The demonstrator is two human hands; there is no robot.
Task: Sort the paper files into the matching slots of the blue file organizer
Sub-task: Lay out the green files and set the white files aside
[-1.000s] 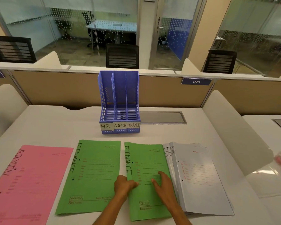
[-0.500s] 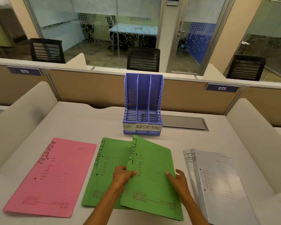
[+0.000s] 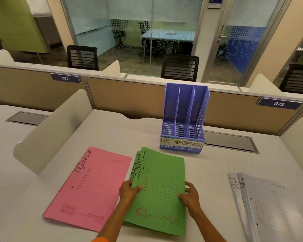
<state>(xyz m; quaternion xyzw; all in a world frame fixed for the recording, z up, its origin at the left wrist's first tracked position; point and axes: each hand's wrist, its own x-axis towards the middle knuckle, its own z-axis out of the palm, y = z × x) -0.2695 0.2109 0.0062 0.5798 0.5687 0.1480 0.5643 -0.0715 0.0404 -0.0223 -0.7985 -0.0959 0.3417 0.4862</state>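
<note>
Two green FINANCE files lie stacked on the desk, the upper one nearly covering the lower. My left hand grips their left edge, thumb on top. My right hand holds their right edge. A pink ADMIN file lies flat just to the left. Two grey HR files lie overlapped at the right. The blue file organizer stands upright behind the files, its three slots labelled HR, ADMIN and FINANCE, all empty.
The white desk has curved side dividers left and right, a tan partition behind the organizer, and a grey cable hatch beside it. Black chairs and a glass-walled room lie beyond.
The right-hand green file has been slid left onto the other green file, so the two form one stack. Both hands now hold the stack's edges. My view has swung left.
</note>
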